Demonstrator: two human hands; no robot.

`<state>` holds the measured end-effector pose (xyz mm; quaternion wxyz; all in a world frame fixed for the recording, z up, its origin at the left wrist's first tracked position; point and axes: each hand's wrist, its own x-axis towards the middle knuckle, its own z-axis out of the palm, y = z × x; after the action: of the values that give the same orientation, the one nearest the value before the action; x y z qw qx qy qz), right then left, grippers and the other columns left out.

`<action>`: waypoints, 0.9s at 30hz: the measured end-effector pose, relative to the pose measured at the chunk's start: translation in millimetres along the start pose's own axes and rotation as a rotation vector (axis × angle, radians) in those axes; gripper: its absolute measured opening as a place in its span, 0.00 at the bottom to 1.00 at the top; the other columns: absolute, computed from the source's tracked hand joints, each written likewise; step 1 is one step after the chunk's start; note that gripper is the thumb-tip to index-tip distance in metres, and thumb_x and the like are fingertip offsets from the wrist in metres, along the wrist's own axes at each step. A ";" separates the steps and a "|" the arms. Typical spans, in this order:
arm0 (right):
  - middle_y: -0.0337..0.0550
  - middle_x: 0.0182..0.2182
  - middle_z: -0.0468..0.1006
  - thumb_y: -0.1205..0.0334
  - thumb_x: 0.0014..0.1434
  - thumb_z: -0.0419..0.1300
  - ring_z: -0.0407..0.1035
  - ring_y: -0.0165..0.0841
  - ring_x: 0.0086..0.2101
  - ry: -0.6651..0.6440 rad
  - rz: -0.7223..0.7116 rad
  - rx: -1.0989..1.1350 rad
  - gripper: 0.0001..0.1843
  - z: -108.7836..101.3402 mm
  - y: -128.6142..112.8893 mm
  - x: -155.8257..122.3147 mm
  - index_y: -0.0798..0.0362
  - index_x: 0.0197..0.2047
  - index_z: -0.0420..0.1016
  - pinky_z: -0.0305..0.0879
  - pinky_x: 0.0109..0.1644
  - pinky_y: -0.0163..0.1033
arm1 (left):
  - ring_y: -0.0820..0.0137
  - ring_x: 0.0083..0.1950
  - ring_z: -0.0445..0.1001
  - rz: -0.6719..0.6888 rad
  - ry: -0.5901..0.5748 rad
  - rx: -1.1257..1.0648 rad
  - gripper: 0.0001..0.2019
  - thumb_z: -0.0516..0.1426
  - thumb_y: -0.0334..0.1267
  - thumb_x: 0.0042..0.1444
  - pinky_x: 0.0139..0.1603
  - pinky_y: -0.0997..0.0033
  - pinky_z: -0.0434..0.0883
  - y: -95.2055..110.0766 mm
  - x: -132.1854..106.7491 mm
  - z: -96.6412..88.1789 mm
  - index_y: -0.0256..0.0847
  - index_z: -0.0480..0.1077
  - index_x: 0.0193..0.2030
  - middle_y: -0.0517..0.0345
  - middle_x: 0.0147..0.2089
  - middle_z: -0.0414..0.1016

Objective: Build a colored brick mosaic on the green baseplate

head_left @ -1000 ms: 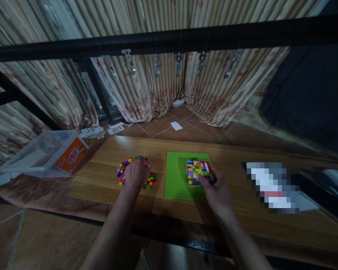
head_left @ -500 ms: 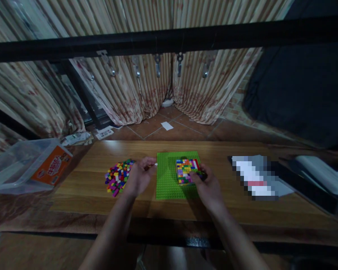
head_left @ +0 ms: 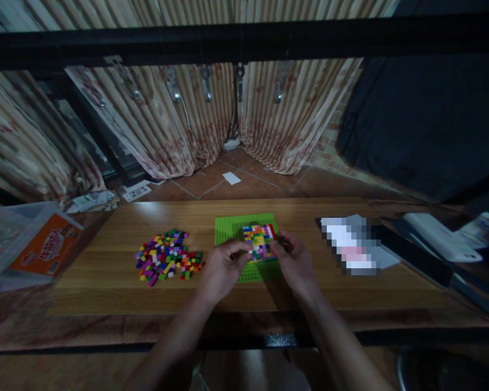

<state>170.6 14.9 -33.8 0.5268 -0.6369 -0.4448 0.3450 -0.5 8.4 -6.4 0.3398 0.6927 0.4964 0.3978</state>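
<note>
A green baseplate (head_left: 228,228) lies on the wooden table (head_left: 106,271), carrying a multicoloured block of small bricks (head_left: 258,239). My left hand (head_left: 222,269) is at the block's near-left corner, fingers pinched together; what they pinch is too small to make out. My right hand (head_left: 295,263) grips the block's right side with curled fingers. A loose pile of small coloured bricks (head_left: 167,256) lies to the left of the baseplate, apart from both hands.
A clear plastic tub with an orange label (head_left: 24,247) sits at the table's left end. Papers (head_left: 352,244) and white items (head_left: 436,233) lie at the right. A black bar (head_left: 244,41) crosses overhead; curtains (head_left: 187,125) hang beyond the table.
My left hand left the loose brick pile and moved right to the block on the baseplate. My right hand stayed on the block. The view has shifted right.
</note>
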 end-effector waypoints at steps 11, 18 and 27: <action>0.51 0.42 0.80 0.49 0.52 0.59 0.74 0.42 0.41 -0.075 0.003 -0.055 0.25 -0.9 -1.9 -3.0 0.56 0.48 0.74 0.68 0.48 0.48 | 0.70 0.42 0.76 0.082 0.037 0.159 0.08 0.60 0.27 0.53 0.44 0.70 0.71 0.3 4.8 18.8 0.43 0.78 0.35 0.58 0.38 0.78; 0.51 0.42 0.80 0.49 0.52 0.60 0.73 0.42 0.41 -0.058 -0.015 -0.104 0.24 -1.3 -6.1 -5.0 0.56 0.48 0.74 0.66 0.48 0.47 | 0.69 0.41 0.76 0.106 0.049 0.264 0.07 0.60 0.27 0.53 0.44 0.69 0.71 2.9 4.9 21.1 0.43 0.76 0.36 0.58 0.37 0.79; 0.51 0.42 0.80 0.51 0.52 0.60 0.73 0.42 0.42 -0.065 -0.018 -0.131 0.23 -2.6 -8.2 -6.3 0.57 0.48 0.74 0.66 0.48 0.47 | 0.68 0.39 0.76 0.103 0.075 0.387 0.08 0.59 0.29 0.55 0.42 0.69 0.71 7.9 0.4 23.9 0.44 0.75 0.39 0.59 0.37 0.80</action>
<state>169.0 8.5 -25.4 0.4724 -0.6545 -0.4890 0.3307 24.1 4.8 -10.3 0.1611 0.7541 0.5399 0.3374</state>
